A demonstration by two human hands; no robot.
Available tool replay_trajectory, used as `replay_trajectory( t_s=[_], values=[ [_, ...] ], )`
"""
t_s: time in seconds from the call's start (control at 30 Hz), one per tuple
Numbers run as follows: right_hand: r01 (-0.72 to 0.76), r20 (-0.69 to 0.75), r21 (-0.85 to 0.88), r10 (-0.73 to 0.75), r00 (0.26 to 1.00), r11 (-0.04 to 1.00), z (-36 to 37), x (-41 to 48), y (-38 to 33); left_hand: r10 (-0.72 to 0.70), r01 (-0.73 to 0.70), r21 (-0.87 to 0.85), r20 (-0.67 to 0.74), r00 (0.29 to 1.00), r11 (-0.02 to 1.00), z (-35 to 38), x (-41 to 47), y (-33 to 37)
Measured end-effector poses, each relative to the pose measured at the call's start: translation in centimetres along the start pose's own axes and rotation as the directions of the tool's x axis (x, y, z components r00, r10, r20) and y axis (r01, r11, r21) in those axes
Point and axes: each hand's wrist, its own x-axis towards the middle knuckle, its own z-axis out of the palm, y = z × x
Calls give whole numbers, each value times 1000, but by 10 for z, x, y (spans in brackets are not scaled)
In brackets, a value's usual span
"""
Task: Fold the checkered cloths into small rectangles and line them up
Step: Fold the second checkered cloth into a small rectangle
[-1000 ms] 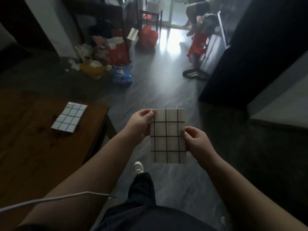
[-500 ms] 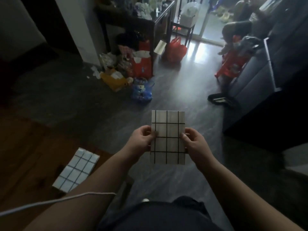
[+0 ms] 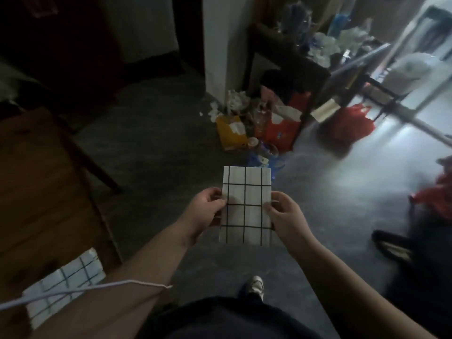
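Observation:
A white cloth with a black grid, folded into a small upright rectangle (image 3: 246, 206), hangs in the air in front of me above the floor. My left hand (image 3: 206, 211) pinches its left edge about halfway down. My right hand (image 3: 285, 214) pinches the right edge at the same height. A second folded checkered cloth (image 3: 66, 285) lies flat on the wooden table (image 3: 39, 192) at the lower left, partly hidden by my left forearm and a white cord (image 3: 85, 288).
The table's corner and dark leg (image 3: 95, 165) stand left of my hands. Bags, a yellow box and bottles (image 3: 256, 126) clutter the floor ahead. A red bag (image 3: 347, 121) lies by a metal frame at the right. My shoe (image 3: 255, 285) shows below the cloth.
The view has swung left and up. My left hand slid from the cloth's top corner down to the middle of its left edge. The table cloth now sits lower left in view.

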Motion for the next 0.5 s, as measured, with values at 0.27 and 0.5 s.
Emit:
replay_trajectory(
  t_s=[0.27, 0.5],
  values=[
    [178, 430, -271, -47, 902, 946, 51, 124, -68, 13, -31, -33, -452, 892, 999, -43, 19, 30],
    [438, 710, -347, -73, 700, 829, 182, 169, -128, -133, -78, -261, -699, 703, 962, -128, 1, 16]
  ],
)
